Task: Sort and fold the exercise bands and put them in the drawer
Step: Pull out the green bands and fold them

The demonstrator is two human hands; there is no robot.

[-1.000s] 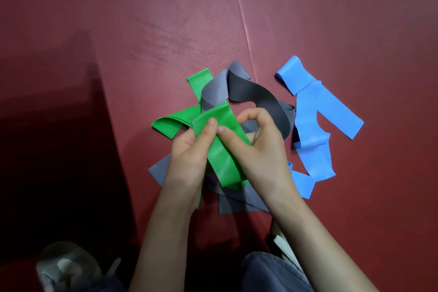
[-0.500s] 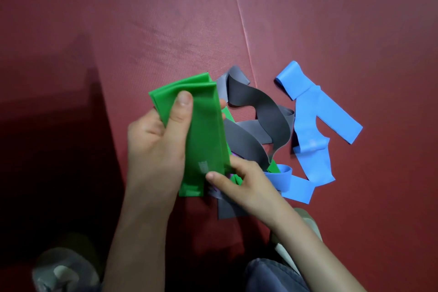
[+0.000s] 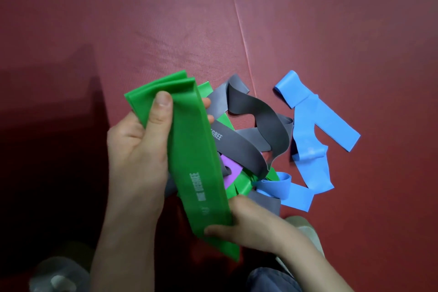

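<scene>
A folded green elastic exercise band is held above a red ribbed floor mat, its length running from 11 o'clock to 5 o'clock across the middle of the view. Its upper end is clamped in the grip of the left hand: the thumb is pressed on the near face and fingertips are curled round the far edge. Its lower end is pinched in the grip of the right hand. White lettering is printed along the band's face.

At 3 o'clock from the held band, a loose pile is spread on the mat. Twisted grey elastic bands lie on top, while a purple band and a second green band are partly buried beneath them. Light blue bands are laid at the pile's 3 o'clock side, touching the grey ones. A pale seam in the mat runs from 12 o'clock down to the pile. A blurred shoe is seen at 7 o'clock and a denim-covered knee at 6 o'clock.
</scene>
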